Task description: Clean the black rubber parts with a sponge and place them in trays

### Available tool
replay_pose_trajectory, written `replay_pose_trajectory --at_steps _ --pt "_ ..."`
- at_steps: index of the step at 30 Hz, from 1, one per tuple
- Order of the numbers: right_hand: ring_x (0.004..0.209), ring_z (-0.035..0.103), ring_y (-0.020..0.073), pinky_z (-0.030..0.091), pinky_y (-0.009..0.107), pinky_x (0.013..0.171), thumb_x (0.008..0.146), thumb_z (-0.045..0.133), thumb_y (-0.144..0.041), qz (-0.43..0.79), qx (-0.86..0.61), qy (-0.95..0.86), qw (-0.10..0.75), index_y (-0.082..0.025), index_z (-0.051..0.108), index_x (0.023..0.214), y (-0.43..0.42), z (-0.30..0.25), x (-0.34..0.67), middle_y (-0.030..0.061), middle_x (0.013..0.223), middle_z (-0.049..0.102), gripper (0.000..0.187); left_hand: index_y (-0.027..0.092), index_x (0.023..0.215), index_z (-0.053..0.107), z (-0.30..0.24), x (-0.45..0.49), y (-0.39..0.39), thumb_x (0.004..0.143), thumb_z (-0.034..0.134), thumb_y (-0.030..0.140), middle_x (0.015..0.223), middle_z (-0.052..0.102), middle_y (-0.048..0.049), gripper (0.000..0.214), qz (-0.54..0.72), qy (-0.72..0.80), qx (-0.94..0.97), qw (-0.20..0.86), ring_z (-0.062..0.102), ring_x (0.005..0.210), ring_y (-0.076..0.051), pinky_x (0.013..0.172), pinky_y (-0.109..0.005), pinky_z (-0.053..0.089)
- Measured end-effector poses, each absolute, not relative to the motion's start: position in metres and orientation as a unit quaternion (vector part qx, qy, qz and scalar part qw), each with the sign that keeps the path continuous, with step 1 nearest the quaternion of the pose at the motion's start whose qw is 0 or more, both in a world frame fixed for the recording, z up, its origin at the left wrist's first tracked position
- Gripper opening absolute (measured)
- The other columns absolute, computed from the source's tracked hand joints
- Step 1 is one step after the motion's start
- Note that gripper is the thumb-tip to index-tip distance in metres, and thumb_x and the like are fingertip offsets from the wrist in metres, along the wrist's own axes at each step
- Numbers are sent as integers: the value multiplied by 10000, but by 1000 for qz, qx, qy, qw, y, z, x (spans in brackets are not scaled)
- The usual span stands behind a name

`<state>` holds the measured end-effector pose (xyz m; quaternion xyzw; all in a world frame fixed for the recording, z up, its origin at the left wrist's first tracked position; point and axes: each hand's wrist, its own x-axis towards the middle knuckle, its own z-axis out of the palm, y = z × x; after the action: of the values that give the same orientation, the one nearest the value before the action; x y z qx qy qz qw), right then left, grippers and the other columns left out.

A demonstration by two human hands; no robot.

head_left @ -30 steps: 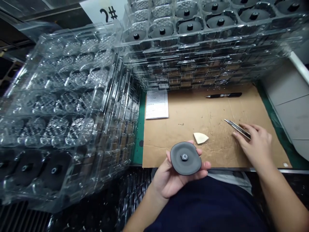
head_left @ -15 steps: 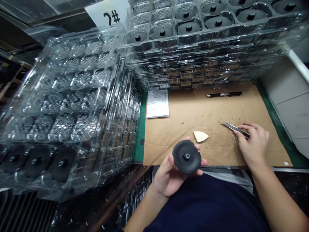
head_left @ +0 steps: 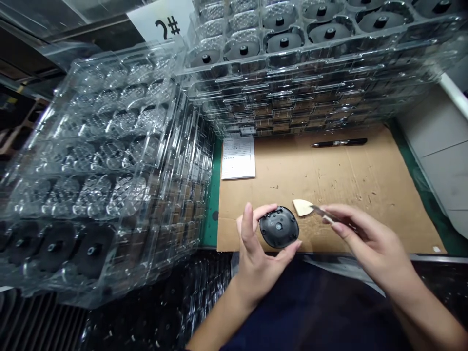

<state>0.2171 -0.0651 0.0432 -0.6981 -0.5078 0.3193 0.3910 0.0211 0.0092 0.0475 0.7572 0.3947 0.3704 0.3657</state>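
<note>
Compared with half a second earlier, the black disc [head_left: 279, 227] has been turned over: its matt face with the central stud was then toward the viewer, whereas a glossier face set with small raised points now shows. The knife [head_left: 321, 212] has shifted leftward, from open cardboard to the tip of the pale wedge [head_left: 302, 207]. The wedge, the pen [head_left: 339, 143] and the printed slip [head_left: 238, 163] keep their places.

The left hand [head_left: 256, 261] is part-curled, pinching the disc by its rim, with digits at the upper-left and lower-right edges and one finger raised clear. The disc is held near the front edge of the cardboard sheet [head_left: 278, 168], just left of and below the wedge. The right hand [head_left: 369, 241] is closed about the knife's handle, thumb against fingers, the blade directed left. Whether the blade touches the wedge cannot be told. The sheet lies on the green table [head_left: 209, 217]; stacked clear trays [head_left: 292, 105] stand behind it, and another tray stack [head_left: 171, 161] at left.
</note>
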Motion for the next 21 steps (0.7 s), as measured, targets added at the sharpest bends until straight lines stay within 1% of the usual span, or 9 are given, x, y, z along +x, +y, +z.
replay_pose_trajectory --at_steps 3,5,10,16,19,21 --pt "1002 577 138 469 241 852 852 551 -235 303 -683 -566 349 -306 575 1132 -66 56 210 -10 1100 602 290 331 1426 -30 47 20 9 649 742 98 1214 475 -99 1121 380 406 743 372 461 1113 -240 986 -434 367" --pt "997 570 125 461 226 844 848 555 -205 286 -677 -587 339 -306 569 1149 -67 63 205 -15 1093 602 318 340 1425 -9 47 18 9 646 744 93 1217 467 -98 1111 385 415 736 370 460 1119 -245 988 -444 372" --pt "955 567 113 443 237 840 844 564 -182 249 -668 -627 314 -295 555 1181 -67 71 197 -15 1053 608 355 348 1423 32 45 18 10 644 745 84 1216 465 -93 1089 398 440 724 353 452 1134 -250 1002 -461 361" --pt "929 556 89 426 224 832 852 557 -168 228 -659 -648 306 -274 552 1181 -66 71 194 -18 1025 602 345 324 1430 38 45 17 11 634 755 85 1215 466 -106 1098 402 430 749 305 466 1114 -252 998 -473 366" --pt "918 556 87 427 226 822 854 556 -176 227 -662 -647 302 -279 546 1189 -65 72 193 -20 1021 601 350 311 1432 37 43 15 12 637 755 91 1212 472 -109 1093 397 433 755 292 473 1111 -249 990 -469 383" --pt "923 555 81 425 218 823 857 555 -180 227 -665 -646 299 -291 542 1193 -65 73 193 -28 1023 599 354 280 1436 48 41 14 12 626 765 102 1204 481 -121 1096 402 427 763 271 486 1102 -249 972 -464 410"
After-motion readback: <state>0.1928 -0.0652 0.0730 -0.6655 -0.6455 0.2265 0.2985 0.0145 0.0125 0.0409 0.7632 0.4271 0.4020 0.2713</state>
